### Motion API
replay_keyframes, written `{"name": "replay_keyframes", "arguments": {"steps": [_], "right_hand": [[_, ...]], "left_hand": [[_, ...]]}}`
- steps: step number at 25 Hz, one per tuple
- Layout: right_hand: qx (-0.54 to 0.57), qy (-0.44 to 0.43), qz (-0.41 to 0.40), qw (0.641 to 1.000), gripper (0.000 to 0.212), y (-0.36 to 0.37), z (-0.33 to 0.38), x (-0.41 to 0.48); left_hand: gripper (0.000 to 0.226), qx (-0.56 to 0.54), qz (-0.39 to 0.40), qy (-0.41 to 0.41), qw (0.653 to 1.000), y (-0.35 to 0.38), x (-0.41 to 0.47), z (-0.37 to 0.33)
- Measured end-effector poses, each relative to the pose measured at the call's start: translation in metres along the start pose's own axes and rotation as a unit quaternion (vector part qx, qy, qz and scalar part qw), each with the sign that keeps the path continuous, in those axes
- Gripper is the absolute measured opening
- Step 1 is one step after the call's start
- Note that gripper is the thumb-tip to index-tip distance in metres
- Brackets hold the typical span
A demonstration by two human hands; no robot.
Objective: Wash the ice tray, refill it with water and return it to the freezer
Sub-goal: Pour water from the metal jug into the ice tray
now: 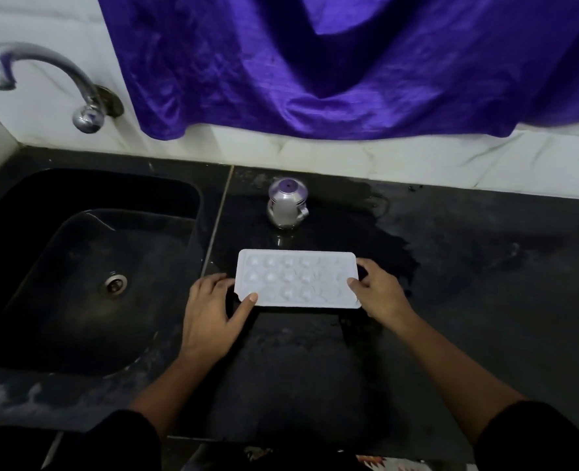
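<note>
A white ice tray (296, 278) with several round cells lies level over the black counter, just right of the sink. My left hand (210, 311) holds its left end, thumb on the front rim and fingers tucked behind the edge. At the right end my right hand (380, 290) grips the tray the same way, thumb on top and fingers at the far corner. Whether the tray rests on the counter or is lifted slightly, I cannot tell.
A black sink (87, 266) with a metal drain (114, 284) lies to the left, under a chrome tap (43, 79) on the white wall. A small steel pot (286, 207) stands behind the tray. Purple cloth (349, 62) hangs above. The counter (485, 283) shows wet patches.
</note>
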State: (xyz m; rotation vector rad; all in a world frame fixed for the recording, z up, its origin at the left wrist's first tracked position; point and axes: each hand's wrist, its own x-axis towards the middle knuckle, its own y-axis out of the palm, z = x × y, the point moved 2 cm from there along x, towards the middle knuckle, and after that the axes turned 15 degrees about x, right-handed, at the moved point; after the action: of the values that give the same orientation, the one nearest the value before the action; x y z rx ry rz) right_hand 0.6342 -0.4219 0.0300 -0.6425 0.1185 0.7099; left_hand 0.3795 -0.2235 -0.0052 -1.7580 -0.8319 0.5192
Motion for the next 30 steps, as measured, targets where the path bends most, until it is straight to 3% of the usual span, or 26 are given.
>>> {"name": "replay_keyframes", "arguments": {"steps": [5,9,12,15,17,20,26,30], "right_hand": [[-0.041,-0.007,0.019,0.999,0.039,-0.009,0.000,0.015],[0.017,0.036,0.044,0.998,0.025,-0.003,0.008,0.029],[-0.006,0.053,0.079,0.995,0.021,-0.002,0.017,0.031],[-0.080,-0.022,0.010,0.996,0.023,-0.003,0.037,0.048],[0.049,-0.063,-0.005,0.997,0.022,0.005,0.061,0.062],[0.268,-0.034,0.052,0.962,0.023,0.032,0.097,0.084],[0.271,-0.026,0.042,0.961,0.030,0.068,0.092,0.113],[0.405,0.010,0.094,0.909,0.033,0.067,0.088,0.115]], "left_hand": [[0.064,0.024,-0.045,0.014,0.999,0.008,0.002,0.001],[0.060,-0.005,-0.057,0.015,0.998,0.009,0.002,0.002],[0.058,-0.006,-0.061,0.021,0.998,0.011,0.003,0.003],[0.056,-0.004,-0.061,0.013,0.998,0.011,0.003,0.003],[0.057,-0.008,-0.060,0.012,0.998,0.011,0.003,0.003],[0.058,-0.011,-0.060,0.008,0.998,0.012,0.004,0.003],[0.060,-0.009,-0.059,0.007,0.998,0.013,0.004,0.004],[0.060,-0.003,-0.054,0.004,0.999,0.013,0.003,0.004]]}}
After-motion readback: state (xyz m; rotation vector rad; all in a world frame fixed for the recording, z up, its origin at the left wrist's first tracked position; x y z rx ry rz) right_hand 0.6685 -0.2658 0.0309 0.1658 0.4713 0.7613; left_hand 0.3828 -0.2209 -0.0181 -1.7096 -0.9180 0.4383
